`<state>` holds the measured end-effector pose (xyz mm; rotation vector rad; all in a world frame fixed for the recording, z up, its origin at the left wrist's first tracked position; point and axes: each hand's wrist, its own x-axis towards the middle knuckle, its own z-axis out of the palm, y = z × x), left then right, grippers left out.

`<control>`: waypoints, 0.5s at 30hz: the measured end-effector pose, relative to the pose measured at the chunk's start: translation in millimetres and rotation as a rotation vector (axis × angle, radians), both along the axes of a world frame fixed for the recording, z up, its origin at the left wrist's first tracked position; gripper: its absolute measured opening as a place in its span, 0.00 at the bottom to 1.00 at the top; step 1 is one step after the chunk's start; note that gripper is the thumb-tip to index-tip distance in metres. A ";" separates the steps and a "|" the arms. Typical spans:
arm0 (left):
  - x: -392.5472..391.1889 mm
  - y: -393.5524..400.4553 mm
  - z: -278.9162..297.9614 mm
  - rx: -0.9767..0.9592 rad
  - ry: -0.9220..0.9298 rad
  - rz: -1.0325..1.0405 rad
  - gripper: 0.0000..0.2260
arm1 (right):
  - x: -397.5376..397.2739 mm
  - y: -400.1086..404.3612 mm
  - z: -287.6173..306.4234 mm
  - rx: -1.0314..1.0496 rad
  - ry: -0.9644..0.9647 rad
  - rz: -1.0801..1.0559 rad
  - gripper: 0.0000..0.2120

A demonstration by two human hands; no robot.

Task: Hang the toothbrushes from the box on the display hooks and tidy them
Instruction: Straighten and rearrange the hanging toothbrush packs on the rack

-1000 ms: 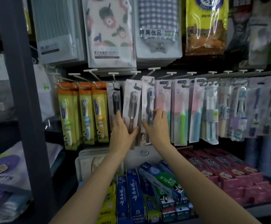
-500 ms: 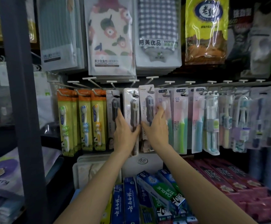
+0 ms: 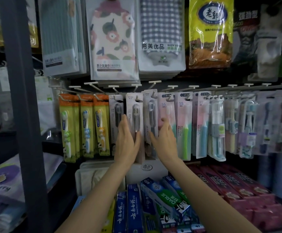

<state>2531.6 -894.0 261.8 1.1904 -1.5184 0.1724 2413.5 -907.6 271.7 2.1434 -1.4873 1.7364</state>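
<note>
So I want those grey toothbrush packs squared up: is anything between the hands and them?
Nothing visible. The left hand and right hand already lie flat against the grey toothbrush packs on their hooks.

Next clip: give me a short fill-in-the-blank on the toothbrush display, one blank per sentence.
1. Both hands, left hand and right hand, lie against the ____ toothbrush packs.
2. The children's toothbrush packs at the left have ____ tops.
3. The toothpaste boxes lie ____ the hooks.

Missing: grey; orange; below
</note>
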 end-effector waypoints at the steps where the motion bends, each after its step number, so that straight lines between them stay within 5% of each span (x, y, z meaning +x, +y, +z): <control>1: -0.2 0.5 -0.7 -0.012 -0.019 0.010 0.32 | -1.4 1.2 -1.3 -0.001 -0.003 0.004 0.26; 15: -7.1 -6.0 42.6 -0.156 -0.365 0.249 0.24 | -4.7 2.1 54.8 -0.197 -0.120 0.149 0.22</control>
